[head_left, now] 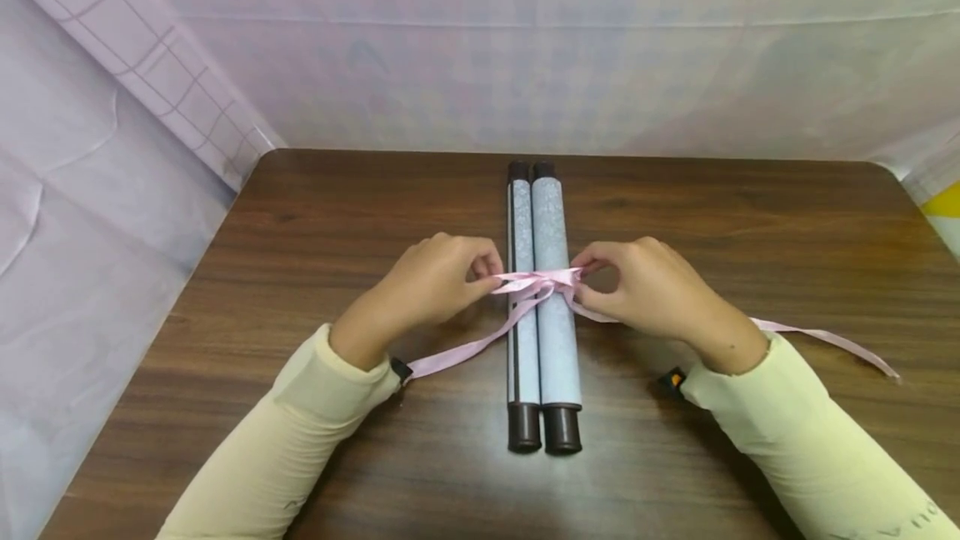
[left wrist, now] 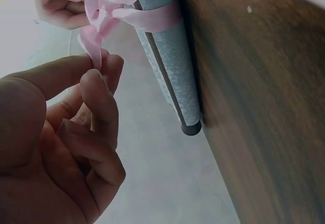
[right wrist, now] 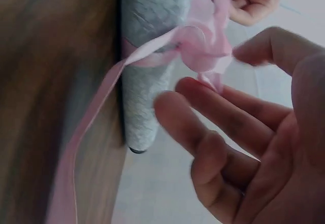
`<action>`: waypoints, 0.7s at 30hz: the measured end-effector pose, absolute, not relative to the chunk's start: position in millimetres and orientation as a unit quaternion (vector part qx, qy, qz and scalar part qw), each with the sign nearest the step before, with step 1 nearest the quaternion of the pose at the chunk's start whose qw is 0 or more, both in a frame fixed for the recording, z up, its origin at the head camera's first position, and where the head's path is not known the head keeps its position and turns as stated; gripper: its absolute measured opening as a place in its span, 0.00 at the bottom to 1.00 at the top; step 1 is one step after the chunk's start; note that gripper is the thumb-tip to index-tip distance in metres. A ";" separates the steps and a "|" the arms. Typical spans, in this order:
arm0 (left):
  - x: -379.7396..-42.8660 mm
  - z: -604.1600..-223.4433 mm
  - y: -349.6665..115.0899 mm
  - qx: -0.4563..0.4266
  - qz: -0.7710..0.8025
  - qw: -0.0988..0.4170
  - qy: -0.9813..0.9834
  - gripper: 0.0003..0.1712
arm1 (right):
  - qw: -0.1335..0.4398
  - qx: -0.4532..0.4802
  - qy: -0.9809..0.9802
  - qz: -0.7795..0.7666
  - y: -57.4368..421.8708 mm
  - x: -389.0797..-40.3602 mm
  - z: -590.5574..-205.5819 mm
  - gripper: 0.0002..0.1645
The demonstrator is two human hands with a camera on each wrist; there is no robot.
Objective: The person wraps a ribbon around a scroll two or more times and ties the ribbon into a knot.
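Two pale blue patterned rolls [head_left: 553, 340] with dark end caps lie side by side. A pink ribbon [head_left: 517, 315] wraps round their middle, with a knot and loops on top. My left hand [head_left: 435, 277] is left of the rolls; in the left wrist view, its thumb and finger pinch the tip of a ribbon loop [left wrist: 91, 43]. My right hand [head_left: 648, 286] is at the right side of the knot. In the right wrist view its thumb and fingers [right wrist: 218, 109] stand apart, fingertips at the ribbon loop [right wrist: 216, 79].
The rolls lie on a dark wood-grain table [head_left: 300, 215]. One ribbon tail [head_left: 457, 354] runs to the left sleeve; the other tail [head_left: 832, 340] stretches right past the right wrist. A pale patterned curtain [head_left: 525, 65] hangs behind the table's far edge.
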State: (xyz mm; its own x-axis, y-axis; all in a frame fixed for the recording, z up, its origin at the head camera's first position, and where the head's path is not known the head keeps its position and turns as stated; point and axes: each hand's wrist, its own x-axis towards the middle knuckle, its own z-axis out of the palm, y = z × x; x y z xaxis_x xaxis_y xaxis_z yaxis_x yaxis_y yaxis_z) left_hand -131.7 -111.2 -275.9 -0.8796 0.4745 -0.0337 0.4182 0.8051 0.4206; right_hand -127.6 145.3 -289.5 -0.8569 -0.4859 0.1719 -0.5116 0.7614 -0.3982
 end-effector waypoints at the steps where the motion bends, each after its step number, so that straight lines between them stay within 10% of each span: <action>1: -131.7 -276.0 -111.1 0.236 0.205 0.067 0.947 0.03 | 0.025 0.265 -0.940 0.215 146.0 -127.0 -288.1 0.13; 21: -128.7 -273.1 -109.4 0.249 0.255 0.062 0.932 0.02 | 0.068 0.275 -0.929 0.236 140.2 -124.3 -286.0 0.06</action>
State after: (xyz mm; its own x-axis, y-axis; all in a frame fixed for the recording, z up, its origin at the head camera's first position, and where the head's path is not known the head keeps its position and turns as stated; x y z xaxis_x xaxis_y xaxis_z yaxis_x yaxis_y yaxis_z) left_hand -128.7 -109.4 -273.1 -0.8688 0.4950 0.0118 0.4322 0.7466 0.5057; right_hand -124.3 140.2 -286.0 -0.8392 -0.4800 0.2556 -0.5438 0.7370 -0.4014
